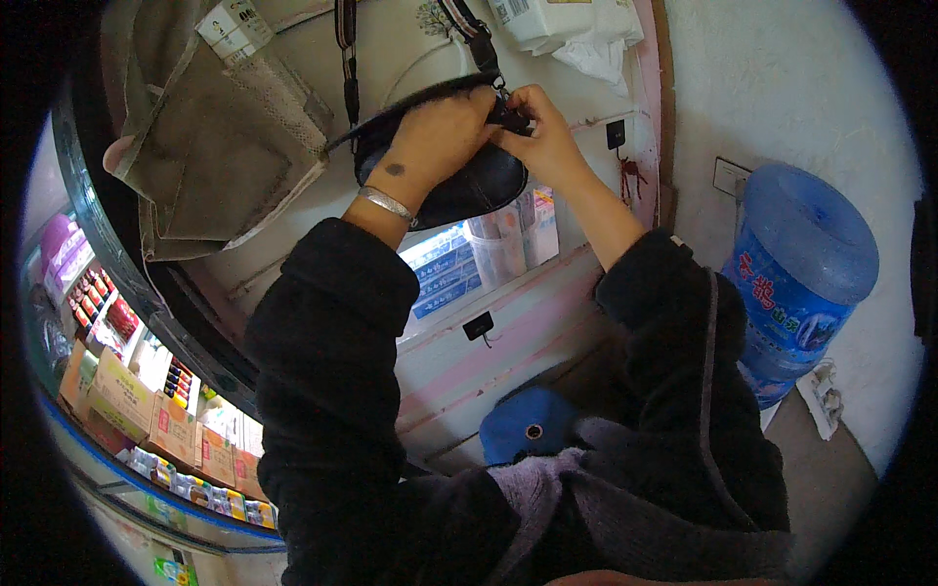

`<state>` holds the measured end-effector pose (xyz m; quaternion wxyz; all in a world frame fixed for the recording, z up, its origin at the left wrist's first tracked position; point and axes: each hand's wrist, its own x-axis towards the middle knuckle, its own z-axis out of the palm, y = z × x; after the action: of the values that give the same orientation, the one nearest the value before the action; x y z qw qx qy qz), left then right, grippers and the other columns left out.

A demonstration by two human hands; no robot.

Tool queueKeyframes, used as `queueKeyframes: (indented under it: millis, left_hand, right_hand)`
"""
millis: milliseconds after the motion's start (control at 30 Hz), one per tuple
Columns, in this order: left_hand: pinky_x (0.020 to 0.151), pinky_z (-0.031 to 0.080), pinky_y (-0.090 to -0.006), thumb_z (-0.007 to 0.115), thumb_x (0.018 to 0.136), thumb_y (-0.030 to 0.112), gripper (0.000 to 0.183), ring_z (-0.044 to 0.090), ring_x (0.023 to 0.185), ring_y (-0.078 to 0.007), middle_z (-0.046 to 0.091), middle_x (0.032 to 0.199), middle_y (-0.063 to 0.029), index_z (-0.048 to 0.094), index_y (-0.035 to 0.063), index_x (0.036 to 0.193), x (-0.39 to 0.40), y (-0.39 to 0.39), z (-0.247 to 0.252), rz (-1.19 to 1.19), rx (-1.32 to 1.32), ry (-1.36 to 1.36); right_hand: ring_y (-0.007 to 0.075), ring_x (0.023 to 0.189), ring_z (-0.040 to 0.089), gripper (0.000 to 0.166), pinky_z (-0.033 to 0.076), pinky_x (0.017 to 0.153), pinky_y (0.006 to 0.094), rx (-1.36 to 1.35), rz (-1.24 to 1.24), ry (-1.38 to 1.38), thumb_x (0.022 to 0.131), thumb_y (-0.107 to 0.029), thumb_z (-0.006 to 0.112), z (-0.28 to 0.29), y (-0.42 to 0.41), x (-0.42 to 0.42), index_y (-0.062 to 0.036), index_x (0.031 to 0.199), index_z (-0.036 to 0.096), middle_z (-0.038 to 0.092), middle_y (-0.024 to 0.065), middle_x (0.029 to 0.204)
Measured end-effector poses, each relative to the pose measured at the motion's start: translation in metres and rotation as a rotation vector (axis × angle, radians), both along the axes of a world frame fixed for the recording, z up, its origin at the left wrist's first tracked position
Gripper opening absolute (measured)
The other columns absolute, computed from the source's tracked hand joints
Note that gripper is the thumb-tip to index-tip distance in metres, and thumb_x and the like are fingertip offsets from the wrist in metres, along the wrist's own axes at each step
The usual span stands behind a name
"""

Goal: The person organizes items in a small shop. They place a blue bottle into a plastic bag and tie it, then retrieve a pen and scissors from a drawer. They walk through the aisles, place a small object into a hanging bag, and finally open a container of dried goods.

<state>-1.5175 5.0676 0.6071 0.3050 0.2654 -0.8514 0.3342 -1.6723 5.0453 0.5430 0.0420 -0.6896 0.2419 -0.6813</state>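
Note:
A black shoulder bag (469, 187) hangs in front of me by a striped strap (469, 22), its flap lifted. Across the bag's front reaches my left hand (443, 135), a silver bracelet (386, 203) on the wrist; its fingertips lie at the bag's upper right corner under the flap edge. My right hand (542, 139) meets them there, thumb and forefinger pinching a small dark part of the bag (509, 117) near the strap's metal clip. What the left fingers hold is hidden behind the hand and the flap.
A large brown-grey fabric bag (227, 161) is at the left. Beyond it, a glass display case holds cartons (172, 432). A blue water bottle (806, 242) stands by the right wall. Toothpaste-like boxes (447, 271) and a plastic container (497, 253) show in an opening below the black bag.

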Motion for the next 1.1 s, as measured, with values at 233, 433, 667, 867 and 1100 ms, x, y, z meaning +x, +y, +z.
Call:
queueKeyframes:
  millis: [233, 433, 667, 867, 1100]
  left_hand:
    - [0.068, 0.045, -0.0380, 0.056, 0.080, 0.013, 0.022, 0.056, 0.080, -0.0360, 0.058, 0.090, -0.0173, 0.050, 0.0023, 0.098, 0.003, 0.011, 0.002, -0.312, 0.357, 0.141]
    - [0.077, 0.045, -0.0342, 0.054, 0.078, 0.001, 0.030, 0.056, 0.087, -0.0308, 0.055, 0.101, -0.0145, 0.050, 0.0047, 0.108, 0.013, 0.004, 0.002, -0.466, 0.263, -0.162]
    - [0.073, 0.046, -0.0346, 0.056, 0.076, 0.004, 0.021, 0.056, 0.084, -0.0306, 0.057, 0.090, -0.0132, 0.055, 0.0039, 0.097, 0.013, 0.009, 0.009, -0.423, 0.124, -0.077]
    - [0.065, 0.046, -0.0385, 0.059, 0.074, 0.013, 0.018, 0.057, 0.079, -0.0317, 0.058, 0.085, -0.0136, 0.054, 0.0065, 0.090, 0.002, 0.018, 0.006, -0.266, 0.244, 0.052]
    - [0.058, 0.046, -0.0449, 0.058, 0.073, 0.021, 0.018, 0.058, 0.067, -0.0349, 0.060, 0.071, -0.0126, 0.052, 0.0106, 0.086, -0.007, 0.030, 0.006, -0.051, -0.007, 0.280]
  right_hand:
    - [0.0173, 0.080, 0.050, 0.037, 0.041, 0.072, 0.0277, -0.026, 0.062, -0.010, 0.064, -0.005, 0.070, 0.002, 0.008, 0.001, -0.0043, 0.091, 0.045, 0.051, 0.0075, 0.082]
    - [0.0169, 0.080, 0.051, 0.037, 0.041, 0.072, 0.0279, -0.080, 0.015, 0.054, 0.064, -0.006, 0.070, 0.002, 0.015, 0.000, -0.0043, 0.092, 0.046, 0.052, 0.0069, 0.084]
    - [0.0151, 0.081, 0.050, 0.037, 0.042, 0.070, 0.0273, -0.007, 0.019, 0.104, 0.065, -0.007, 0.069, 0.003, 0.027, -0.005, -0.0052, 0.094, 0.046, 0.052, 0.0066, 0.087]
    - [0.0141, 0.089, 0.051, 0.039, 0.042, 0.080, 0.0278, 0.002, 0.140, 0.159, 0.069, -0.002, 0.064, 0.000, 0.012, -0.006, -0.0043, 0.102, 0.044, 0.051, 0.0050, 0.095]
    - [0.0277, 0.080, 0.053, 0.036, 0.043, 0.072, 0.0343, -0.057, -0.057, 0.129, 0.062, -0.012, 0.067, 0.011, 0.038, 0.005, -0.0027, 0.091, 0.048, 0.051, 0.0138, 0.085]
